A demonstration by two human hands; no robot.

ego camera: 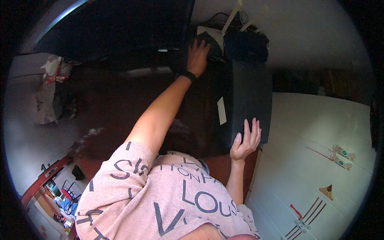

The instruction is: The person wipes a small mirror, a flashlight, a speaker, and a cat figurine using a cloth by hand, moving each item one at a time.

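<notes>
My left hand [198, 58], with a dark band at the wrist, reaches far forward over a dark brown surface. Its fingers touch a dark, pointed object [213, 45] that looks like cloth, beside a pale device with upright antennas [229, 18], likely a router. What lies under the fingers is too dark to tell. Nearer my body, my right hand [247, 139] lies with fingers spread against the near end of a long black box-like object [252, 99]. A white label [221, 111] is on that object's left side. A dark blue-black item [246, 46] stands at its far end.
A large dark panel, perhaps a television [120, 27], spans the upper left. White cabinet doors [315, 129] with ornate handles are at the right. A crumpled pale bag [45, 103] and a small whitish figure [55, 69] are on the left. Cables run behind the antennas.
</notes>
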